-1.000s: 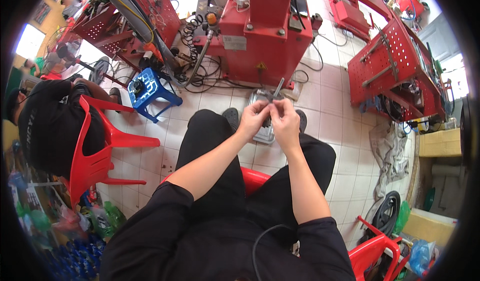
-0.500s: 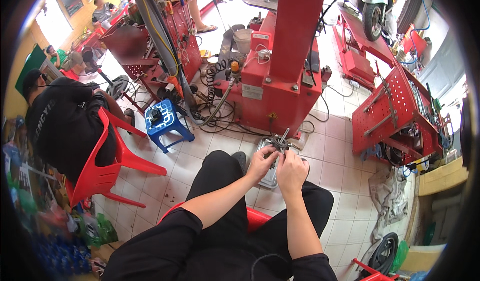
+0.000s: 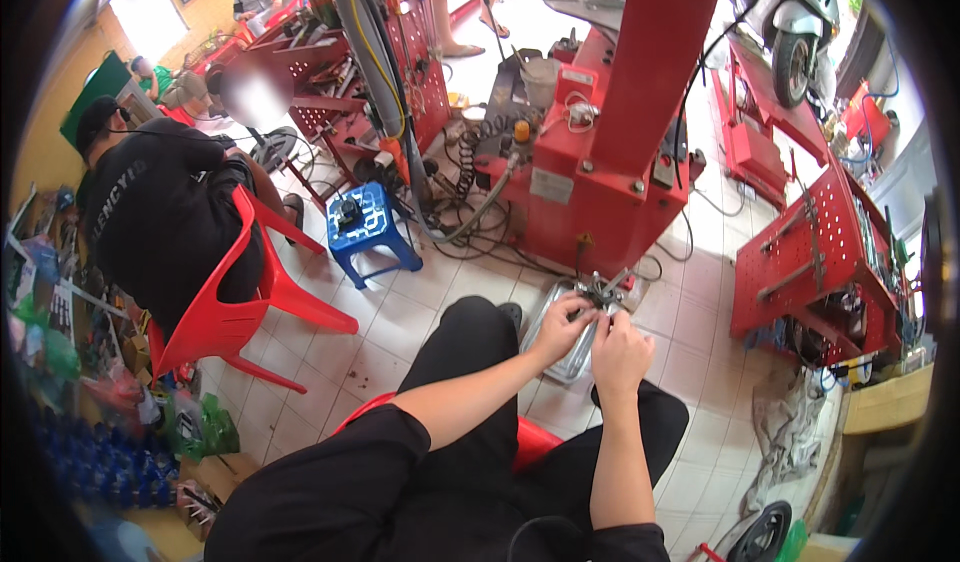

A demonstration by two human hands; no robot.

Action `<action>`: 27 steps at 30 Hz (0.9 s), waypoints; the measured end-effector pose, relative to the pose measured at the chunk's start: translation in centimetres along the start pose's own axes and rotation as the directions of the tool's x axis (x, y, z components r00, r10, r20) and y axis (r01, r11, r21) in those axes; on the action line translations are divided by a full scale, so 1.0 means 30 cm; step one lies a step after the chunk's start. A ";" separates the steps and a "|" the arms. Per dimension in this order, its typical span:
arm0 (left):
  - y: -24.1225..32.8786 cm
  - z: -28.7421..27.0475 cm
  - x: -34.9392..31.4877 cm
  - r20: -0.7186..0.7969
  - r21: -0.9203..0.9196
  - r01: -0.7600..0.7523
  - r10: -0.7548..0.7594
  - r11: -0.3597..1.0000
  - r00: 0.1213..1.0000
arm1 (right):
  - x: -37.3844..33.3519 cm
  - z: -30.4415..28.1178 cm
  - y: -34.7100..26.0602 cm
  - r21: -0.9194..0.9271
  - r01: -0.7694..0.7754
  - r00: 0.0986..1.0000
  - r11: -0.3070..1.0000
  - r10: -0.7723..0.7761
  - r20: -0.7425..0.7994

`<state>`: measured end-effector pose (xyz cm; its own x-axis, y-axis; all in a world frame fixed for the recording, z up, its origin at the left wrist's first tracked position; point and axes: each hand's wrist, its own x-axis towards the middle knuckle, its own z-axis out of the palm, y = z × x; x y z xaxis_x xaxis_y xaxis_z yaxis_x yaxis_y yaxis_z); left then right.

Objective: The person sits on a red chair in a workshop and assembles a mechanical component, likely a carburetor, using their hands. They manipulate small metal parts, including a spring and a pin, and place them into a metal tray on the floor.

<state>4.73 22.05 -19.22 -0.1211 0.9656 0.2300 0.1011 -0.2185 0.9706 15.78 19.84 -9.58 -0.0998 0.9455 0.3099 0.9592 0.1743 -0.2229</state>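
Both my hands meet over a shallow silver metal tray [image 3: 570, 370] on the floor in front of my knees. Between them is a small dark-and-silver metal part [image 3: 600, 290] with a rod-like piece sticking up to the right; its exact kind is too small to make out. My left hand [image 3: 562, 336] is closed on the part's left side. With fingers bent into a pinch, my right hand [image 3: 623, 350] grips at its near right side. The fingertips partly hide what lies between them.
A red machine column [image 3: 600, 192] stands just beyond the tray, with cables around its base. To the left are a blue stool [image 3: 365, 232] holding a dark part, and a person [image 3: 165, 222] seated on a red chair [image 3: 215, 297]. A red perforated tool cart [image 3: 800, 262] stands right.
The view has swung, so the whole scene sits further right. My hands stay together at the metal part, with the fingers slightly shifted.
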 end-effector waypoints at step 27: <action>0.042 0.001 0.009 -0.035 -0.106 0.061 -0.065 0.993 0.997 | -0.004 -0.017 0.010 0.216 0.020 0.992 0.976 0.007 -0.124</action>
<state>4.84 22.04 -17.95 -0.1621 0.9722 0.1692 -0.0114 -0.1733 0.9848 16.23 19.63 -9.22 -0.0596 0.9054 0.4204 0.8771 0.2486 -0.4110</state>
